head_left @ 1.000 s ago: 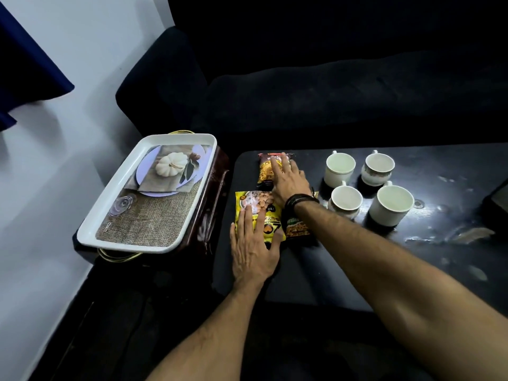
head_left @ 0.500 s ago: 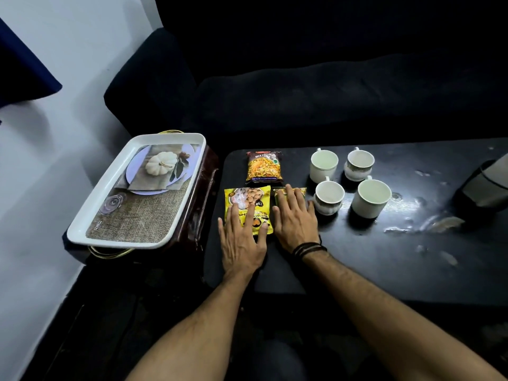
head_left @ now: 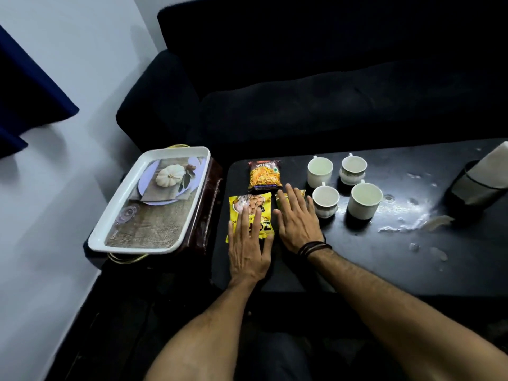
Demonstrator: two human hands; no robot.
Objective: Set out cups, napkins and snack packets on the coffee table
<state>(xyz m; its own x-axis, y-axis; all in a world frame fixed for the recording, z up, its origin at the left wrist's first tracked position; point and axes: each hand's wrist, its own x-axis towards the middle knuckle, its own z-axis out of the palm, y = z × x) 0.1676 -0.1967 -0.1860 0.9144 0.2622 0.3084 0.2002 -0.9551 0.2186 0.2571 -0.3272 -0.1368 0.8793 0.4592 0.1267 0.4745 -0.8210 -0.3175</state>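
Observation:
Three snack packets lie at the left end of the black coffee table (head_left: 384, 265). A red and orange packet (head_left: 265, 174) lies farthest from me. My left hand (head_left: 249, 243) rests flat, fingers spread, on the near half of a yellow packet (head_left: 248, 204). My right hand (head_left: 297, 218) lies flat over a green and yellow packet (head_left: 283, 198), which is mostly hidden. Several white cups (head_left: 345, 185) stand in a cluster just right of my right hand. A dark holder with white napkins (head_left: 483, 177) stands at the right edge.
A white tray (head_left: 110, 229) with a pumpkin picture sits on a dark stool left of the table. A dark sofa (head_left: 330, 100) runs behind the table. White smears mark the tabletop (head_left: 412, 224) to the right of the cups.
My right hand drew back from the far red packet onto the green and yellow packet beside the yellow one. My left hand stayed on the yellow packet. The napkin holder has come into view.

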